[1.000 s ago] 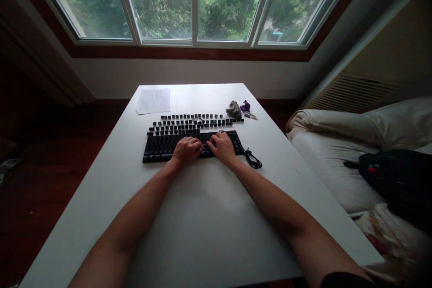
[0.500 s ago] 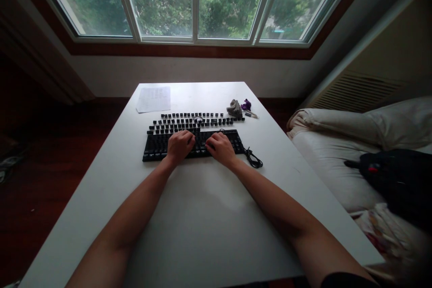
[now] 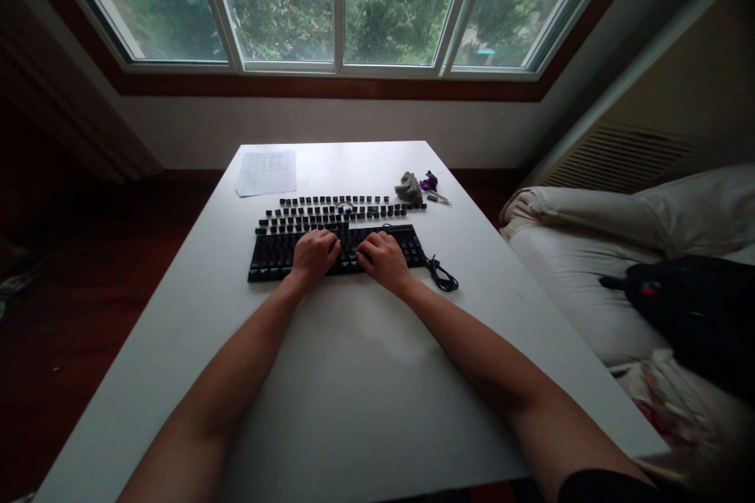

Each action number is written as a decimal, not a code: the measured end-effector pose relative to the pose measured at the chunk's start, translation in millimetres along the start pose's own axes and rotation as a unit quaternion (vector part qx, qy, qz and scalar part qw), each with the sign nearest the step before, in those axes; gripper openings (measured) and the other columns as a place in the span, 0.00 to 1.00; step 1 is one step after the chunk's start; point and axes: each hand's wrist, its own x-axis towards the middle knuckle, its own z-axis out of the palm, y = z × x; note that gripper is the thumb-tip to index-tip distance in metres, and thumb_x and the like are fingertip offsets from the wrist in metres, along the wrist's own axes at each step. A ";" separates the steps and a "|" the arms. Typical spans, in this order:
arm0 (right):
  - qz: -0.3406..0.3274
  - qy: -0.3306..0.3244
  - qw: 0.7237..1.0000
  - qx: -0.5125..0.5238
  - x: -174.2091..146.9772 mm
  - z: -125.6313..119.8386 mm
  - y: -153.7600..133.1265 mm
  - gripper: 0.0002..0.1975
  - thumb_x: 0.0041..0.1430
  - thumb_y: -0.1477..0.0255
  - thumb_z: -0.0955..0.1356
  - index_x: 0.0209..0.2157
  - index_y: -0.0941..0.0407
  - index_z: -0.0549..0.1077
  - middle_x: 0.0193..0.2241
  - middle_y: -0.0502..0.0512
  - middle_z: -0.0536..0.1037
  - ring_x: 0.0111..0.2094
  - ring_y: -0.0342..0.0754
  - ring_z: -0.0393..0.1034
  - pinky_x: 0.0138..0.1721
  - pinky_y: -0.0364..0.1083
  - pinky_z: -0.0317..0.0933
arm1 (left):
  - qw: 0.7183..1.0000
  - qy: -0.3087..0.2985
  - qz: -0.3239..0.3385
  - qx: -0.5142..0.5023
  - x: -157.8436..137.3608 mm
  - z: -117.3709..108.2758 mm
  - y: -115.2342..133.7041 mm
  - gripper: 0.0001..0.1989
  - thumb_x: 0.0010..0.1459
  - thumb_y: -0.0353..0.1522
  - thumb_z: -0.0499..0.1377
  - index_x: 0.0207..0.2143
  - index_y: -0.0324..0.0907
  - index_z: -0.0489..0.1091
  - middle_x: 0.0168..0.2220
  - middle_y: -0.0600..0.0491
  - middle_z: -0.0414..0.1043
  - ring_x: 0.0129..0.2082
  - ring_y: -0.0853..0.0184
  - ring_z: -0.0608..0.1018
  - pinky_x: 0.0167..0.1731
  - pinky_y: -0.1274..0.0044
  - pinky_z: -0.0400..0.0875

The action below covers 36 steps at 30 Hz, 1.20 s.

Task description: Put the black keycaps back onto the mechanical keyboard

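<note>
A black keyboard (image 3: pixel 272 258) lies across the white table, partly hidden under both hands. My left hand (image 3: pixel 314 255) rests over its middle left part, fingers curled in and the tips largely hidden. Over the middle right part is my right hand (image 3: pixel 382 256), also curled, with thumb and fingers drawn together toward the left hand. Whatever either hand may pinch is too small or covered to make out. Just behind the keyboard, black keycaps (image 3: pixel 318 211) stand in several rows. A coiled black cable (image 3: pixel 443 277) lies at the keyboard's right end.
At the back left of the white table (image 3: pixel 354 377) is a printed paper sheet (image 3: pixel 267 173). A grey cloth (image 3: pixel 408 188), a purple item (image 3: pixel 429 181) and small slim tools (image 3: pixel 437 198) lie back right. Right of the table stands a sofa (image 3: pixel 566 275) with a dark bag (image 3: pixel 690 306).
The view has shifted very slightly. Both hands stay over the keyboard in almost the same pose, and the keycap rows look unchanged.
</note>
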 end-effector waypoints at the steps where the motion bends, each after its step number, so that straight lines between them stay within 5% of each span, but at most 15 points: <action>1: 0.000 -0.002 1.000 -0.001 0.1 0.6 0.0 0.08 0.68 0.67 0.66 0.40 0.53 0.77 0.40 0.58 0.75 0.45 0.54 0.65 0.48 0.52 0.57 | 1.000 -0.007 0.008 -0.004 0.2 1.0 0.1 0.12 0.68 0.36 0.54 0.35 0.44 0.75 0.38 0.49 0.77 0.41 0.60 0.76 0.43 0.69 0.67; 18: 0.029 0.031 0.995 0.093 26.5 3.9 25.9 0.09 0.69 0.68 0.65 0.37 0.54 0.76 0.37 0.55 0.78 0.42 0.51 0.69 0.47 0.49 0.59 | 0.997 -0.040 0.043 -0.041 4.2 3.6 -4.9 0.07 0.64 0.34 0.58 0.40 0.46 0.77 0.42 0.48 0.73 0.44 0.59 0.73 0.49 0.67 0.69; 36: -0.027 -0.165 0.983 -0.073 131.5 20.2 37.3 0.09 0.62 0.63 0.72 0.41 0.52 0.79 0.42 0.58 0.80 0.42 0.54 0.75 0.38 0.46 0.62 | 0.996 -0.073 0.055 -0.002 7.9 -6.1 -6.6 0.08 0.65 0.33 0.57 0.38 0.45 0.77 0.42 0.49 0.74 0.43 0.60 0.74 0.49 0.68 0.68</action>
